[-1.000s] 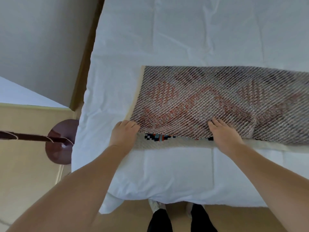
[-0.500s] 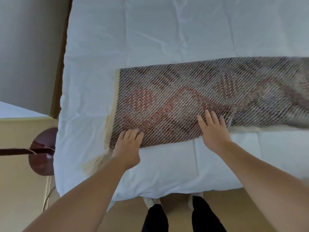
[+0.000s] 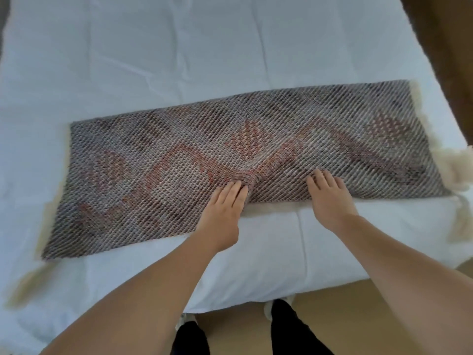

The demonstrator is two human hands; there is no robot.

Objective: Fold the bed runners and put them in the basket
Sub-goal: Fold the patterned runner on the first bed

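Note:
A woven bed runner with a grey and reddish diamond pattern lies folded lengthwise across the white bed. Cream fringe shows at its right end, and more at its left edge. My left hand lies flat on the runner's near edge at the middle, fingers straight, with a small wrinkle bunched at its fingertips. About a hand's width to the right, my right hand presses flat on the same edge. No basket is in view.
The bed's near edge runs just in front of my legs, which stand on a tan floor. A dark brown strip borders the bed at the upper right. White sheet stretches beyond the runner.
Both hands have slid right along the runner's near edge to its middle, and my view has swung right. The runner's right fringed end is now in sight; the lamp at the left is gone.

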